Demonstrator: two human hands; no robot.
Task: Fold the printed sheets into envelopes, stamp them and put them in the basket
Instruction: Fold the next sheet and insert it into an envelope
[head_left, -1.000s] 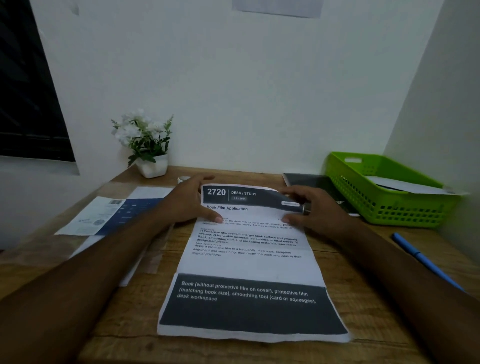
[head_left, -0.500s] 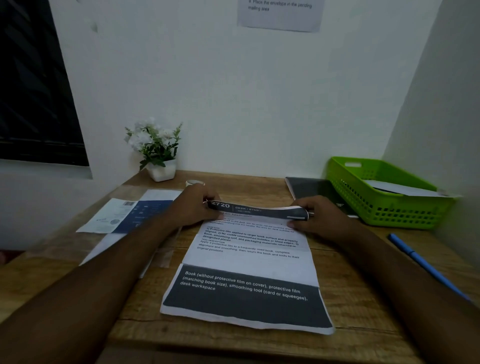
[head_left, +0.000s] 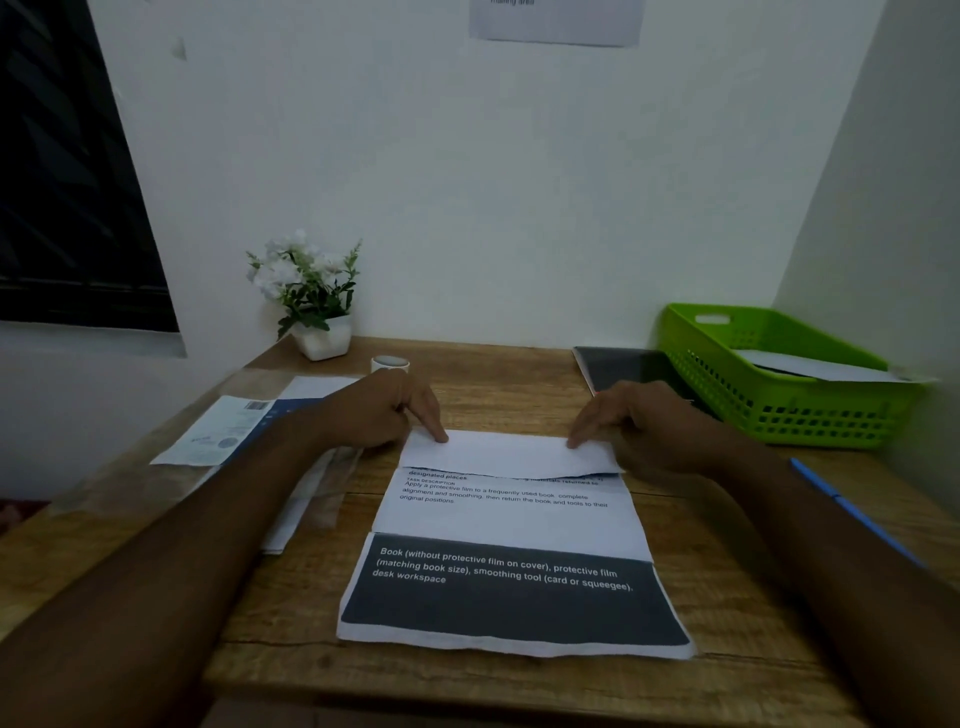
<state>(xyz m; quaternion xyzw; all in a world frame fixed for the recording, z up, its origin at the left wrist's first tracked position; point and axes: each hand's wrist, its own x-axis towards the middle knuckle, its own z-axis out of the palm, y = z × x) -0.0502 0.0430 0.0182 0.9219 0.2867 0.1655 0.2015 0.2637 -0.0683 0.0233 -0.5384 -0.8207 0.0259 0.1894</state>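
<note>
Left hand (head_left: 387, 410), right hand (head_left: 631, 421) — fingers flat, pressing folded sheet (head_left: 509, 499)

One printed white paper sheet (head_left: 511, 525); one green plastic lattice basket (head_left: 810, 415) at two o'clock; one blue pen (head_left: 857, 512).

Bare forearms (head_left: 171, 551), bare hands (head_left: 382, 410)

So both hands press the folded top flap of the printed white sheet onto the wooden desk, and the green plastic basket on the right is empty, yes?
Not quite: the head view shows the green plastic basket holds a white folded paper. The rest stands: the left hand and right hand press the flap of the printed white sheet onto the wooden desk.
</note>
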